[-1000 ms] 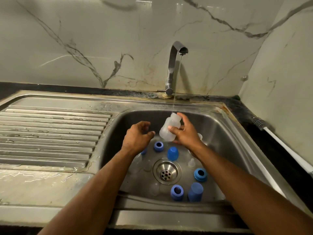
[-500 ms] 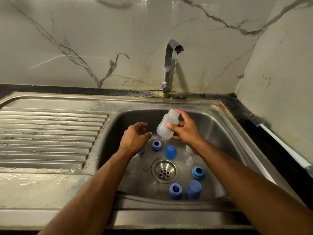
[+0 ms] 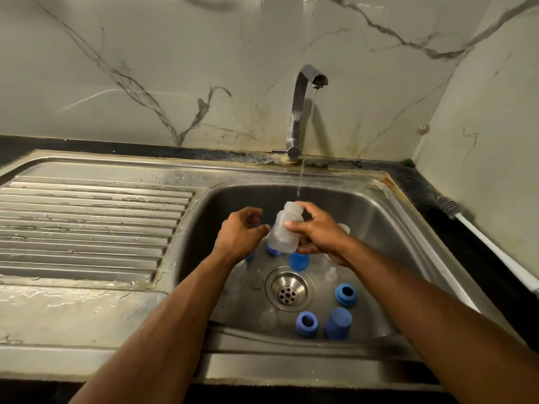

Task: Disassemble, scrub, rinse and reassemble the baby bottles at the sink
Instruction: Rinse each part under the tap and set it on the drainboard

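My right hand (image 3: 319, 233) grips a translucent white baby bottle (image 3: 281, 233), tilted with its open neck up under the thin stream from the tap (image 3: 300, 112). Just left of the bottle my left hand (image 3: 240, 234) is loosely curled, its thumb tip near the bottle's side, holding nothing. On the sink (image 3: 393, 228) floor lie blue collars (image 3: 346, 293) (image 3: 306, 323), blue caps (image 3: 338, 323) (image 3: 298, 261) and clear teats (image 3: 331, 274) around the drain (image 3: 288, 288). Another blue piece is half hidden under the bottle.
A ribbed steel draining board (image 3: 87, 223) lies to the left, wet along its front. On the dark counter to the right lies a bottle brush (image 3: 490, 243) with a white handle. Marble walls close the back and right side.
The bottle has stayed under the stream in my right hand, its neck shifting slightly. My left hand has drifted a little closer to the bottle.
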